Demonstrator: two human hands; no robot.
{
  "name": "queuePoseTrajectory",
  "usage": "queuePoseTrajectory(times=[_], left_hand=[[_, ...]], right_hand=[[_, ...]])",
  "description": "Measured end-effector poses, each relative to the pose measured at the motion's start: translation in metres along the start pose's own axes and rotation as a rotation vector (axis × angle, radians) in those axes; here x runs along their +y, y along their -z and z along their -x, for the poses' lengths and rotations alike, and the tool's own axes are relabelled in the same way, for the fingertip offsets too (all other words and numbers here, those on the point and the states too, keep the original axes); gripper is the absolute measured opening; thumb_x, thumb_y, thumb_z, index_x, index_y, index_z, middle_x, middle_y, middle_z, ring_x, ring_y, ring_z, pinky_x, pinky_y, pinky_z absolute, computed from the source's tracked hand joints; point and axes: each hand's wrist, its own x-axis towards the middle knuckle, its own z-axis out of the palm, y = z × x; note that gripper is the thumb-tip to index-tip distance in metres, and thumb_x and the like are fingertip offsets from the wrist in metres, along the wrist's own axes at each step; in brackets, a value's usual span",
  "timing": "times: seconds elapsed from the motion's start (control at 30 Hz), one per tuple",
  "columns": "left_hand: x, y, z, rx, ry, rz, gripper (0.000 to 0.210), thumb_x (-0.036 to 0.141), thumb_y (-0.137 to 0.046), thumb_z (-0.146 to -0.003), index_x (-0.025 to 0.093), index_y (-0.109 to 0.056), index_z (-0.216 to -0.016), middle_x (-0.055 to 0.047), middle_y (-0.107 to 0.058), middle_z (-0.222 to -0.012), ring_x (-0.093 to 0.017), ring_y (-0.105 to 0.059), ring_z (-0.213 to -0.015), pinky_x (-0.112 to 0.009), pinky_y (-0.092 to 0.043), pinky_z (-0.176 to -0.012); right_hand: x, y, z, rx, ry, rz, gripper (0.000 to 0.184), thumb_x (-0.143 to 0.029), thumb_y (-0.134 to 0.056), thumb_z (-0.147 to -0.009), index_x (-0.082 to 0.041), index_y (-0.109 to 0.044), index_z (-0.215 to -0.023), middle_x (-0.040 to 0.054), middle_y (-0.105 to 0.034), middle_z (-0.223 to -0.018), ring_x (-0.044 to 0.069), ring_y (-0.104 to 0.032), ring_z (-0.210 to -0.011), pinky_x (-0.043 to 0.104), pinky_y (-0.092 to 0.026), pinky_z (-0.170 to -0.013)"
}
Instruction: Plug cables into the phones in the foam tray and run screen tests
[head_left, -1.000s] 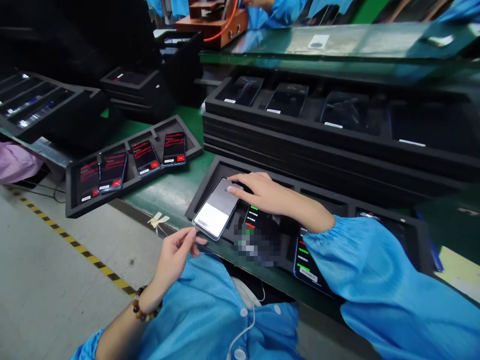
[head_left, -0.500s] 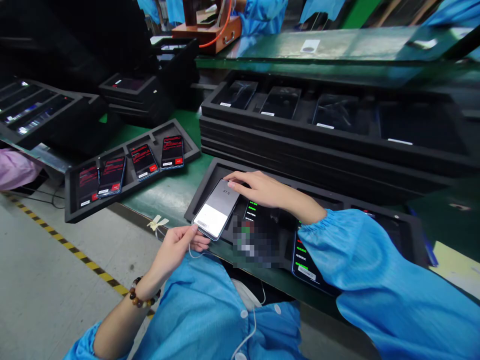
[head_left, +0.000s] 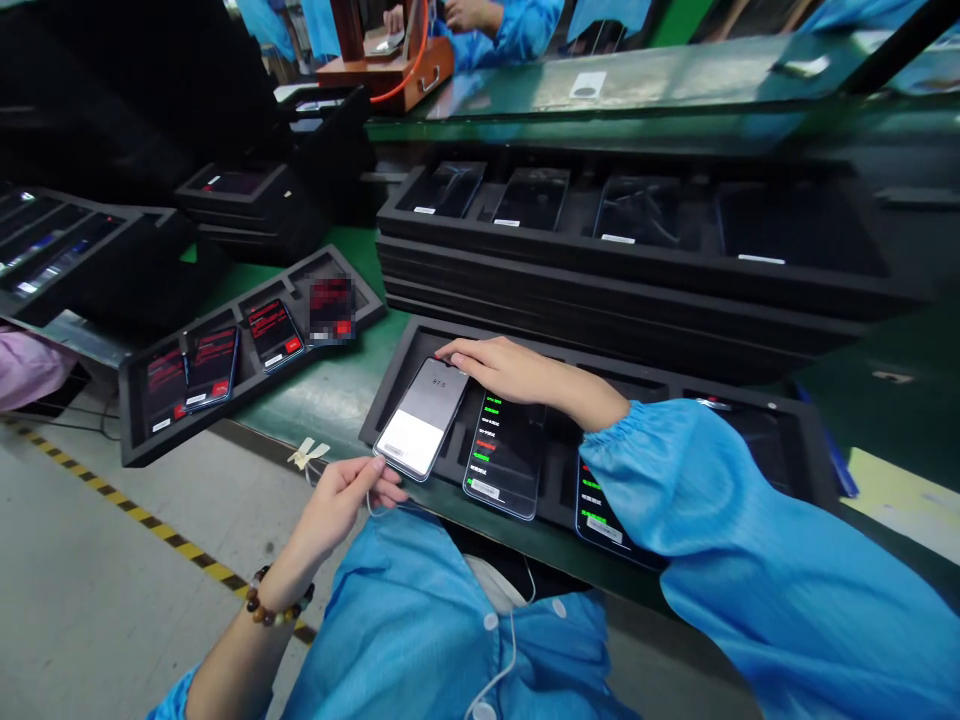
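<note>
A smartphone (head_left: 420, 425) with a grey and white screen leans in the left end of a black foam tray (head_left: 379, 405). My left hand (head_left: 356, 495) pinches its lower left corner, thumb above and fingers curled below, beside a thin white cable (head_left: 382, 513). Over the phone's top end lies my right hand (head_left: 502, 365), its fingers stretched out and touching the upper edge. Next to it, a second smartphone (head_left: 506, 455) shows green, white and red lines of text. A third smartphone (head_left: 600, 510) is partly hidden under my right sleeve.
A tray (head_left: 135, 435) of phones with red text lies to the left. Stacked foam trays (head_left: 600, 290) stand behind, the top one holding several dark phones. Yellow paper (head_left: 900, 500) lies at right. Across the bench, another person's hands (head_left: 472, 14) are near a wooden box (head_left: 390, 85).
The view has shifted slightly, so most things sit a little further left. Both my hands keep their places at the phone. Another person's hands have come into sight at the top.
</note>
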Motion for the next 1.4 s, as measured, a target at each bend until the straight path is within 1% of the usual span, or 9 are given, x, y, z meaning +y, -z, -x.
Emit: queuePoseTrajectory(times=[0.2,0.37,0.5,0.57,0.67,0.8,1.07,1.23,1.4], left_hand=[[0.001,0.002,-0.002,-0.001,-0.009,-0.033,0.067,0.08,-0.082,-0.081,0.015,-0.085,-0.093,-0.014,-0.085,-0.082,-0.022,-0.075,-0.068,-0.031,-0.059,-0.07],[0.016,0.021,0.0,0.016,-0.088,-0.279,0.066,0.082,-0.075,-0.087,0.017,-0.085,-0.095,-0.013,-0.085,-0.087,-0.027,-0.078,-0.077,-0.035,-0.062,-0.075],[0.035,0.038,-0.006,0.279,-0.35,-0.463,0.053,0.072,-0.072,-0.095,0.021,-0.084,-0.1,-0.01,-0.084,-0.093,-0.027,-0.078,-0.089,-0.037,-0.061,-0.091],[0.039,0.038,-0.018,0.327,-0.441,-0.492,0.05,0.067,-0.07,-0.099,0.02,-0.083,-0.111,-0.012,-0.084,-0.11,-0.029,-0.077,-0.104,-0.039,-0.059,-0.1],[0.039,0.026,-0.047,0.25,-0.5,-0.474,0.057,0.067,-0.064,-0.102,0.02,-0.076,-0.132,-0.014,-0.076,-0.14,-0.031,-0.071,-0.129,-0.042,-0.055,-0.114],[0.039,0.007,-0.085,0.132,-0.49,-0.44,0.061,0.065,-0.055,-0.107,0.02,-0.068,-0.146,-0.013,-0.066,-0.157,-0.031,-0.057,-0.15,-0.045,-0.042,-0.13],[0.044,0.004,-0.105,0.04,-0.432,-0.472,0.064,0.056,-0.065,-0.103,0.023,-0.057,-0.157,-0.013,-0.05,-0.172,-0.033,-0.04,-0.164,-0.048,-0.03,-0.138],[0.048,0.002,-0.109,-0.059,-0.485,-0.574,0.091,0.049,-0.079,-0.096,0.024,-0.034,-0.172,-0.016,-0.038,-0.178,-0.037,-0.039,-0.164,-0.054,-0.028,-0.139],[0.048,0.0,-0.11,-0.045,-0.481,-0.547,0.088,0.049,-0.075,-0.1,0.025,-0.031,-0.172,-0.016,-0.034,-0.18,-0.036,-0.03,-0.169,-0.054,-0.026,-0.139]], right_hand=[[-0.003,0.0,0.0,0.012,-0.01,-0.001,0.041,-0.033,-0.042,-0.115,-0.026,-0.068,-0.147,0.0071,-0.077,-0.142,0.024,-0.072,-0.132,0.044,-0.053,-0.117],[-0.012,0.009,0.017,0.048,-0.03,-0.019,0.042,-0.036,-0.047,-0.113,-0.024,-0.067,-0.148,0.0088,-0.074,-0.147,0.027,-0.073,-0.13,0.046,-0.055,-0.114],[-0.009,0.037,0.071,0.343,-0.047,-0.043,0.043,-0.049,-0.053,-0.109,-0.029,-0.072,-0.141,0.0073,-0.075,-0.145,0.031,-0.07,-0.134,0.052,-0.053,-0.119],[0.0,0.05,0.107,0.496,-0.15,-0.072,0.045,-0.058,-0.056,-0.107,-0.03,-0.075,-0.136,0.0071,-0.078,-0.139,0.033,-0.071,-0.133,0.054,-0.052,-0.119],[0.018,0.055,0.156,0.694,-0.324,-0.121,0.05,-0.067,-0.059,-0.104,-0.026,-0.08,-0.123,0.0098,-0.082,-0.126,0.032,-0.074,-0.125,0.054,-0.055,-0.115],[0.04,0.038,0.191,0.949,-0.41,-0.225,0.055,-0.072,-0.061,-0.102,-0.022,-0.083,-0.109,0.0126,-0.084,-0.108,0.03,-0.079,-0.109,0.049,-0.059,-0.107],[0.04,0.026,0.191,1.12,-0.405,-0.086,0.052,-0.067,-0.057,-0.105,-0.024,-0.08,-0.088,0.0104,-0.082,-0.085,0.029,-0.079,-0.083,0.046,-0.061,-0.081],[0.039,0.027,0.197,1.229,-0.424,0.045,0.051,-0.062,-0.052,-0.107,-0.026,-0.079,-0.083,0.0108,-0.08,-0.082,0.031,-0.077,-0.081,0.047,-0.056,-0.076],[0.041,0.027,0.198,1.343,-0.384,0.092,0.048,-0.056,-0.053,-0.108,-0.026,-0.079,-0.08,0.0106,-0.077,-0.078,0.031,-0.074,-0.078,0.047,-0.053,-0.073]])
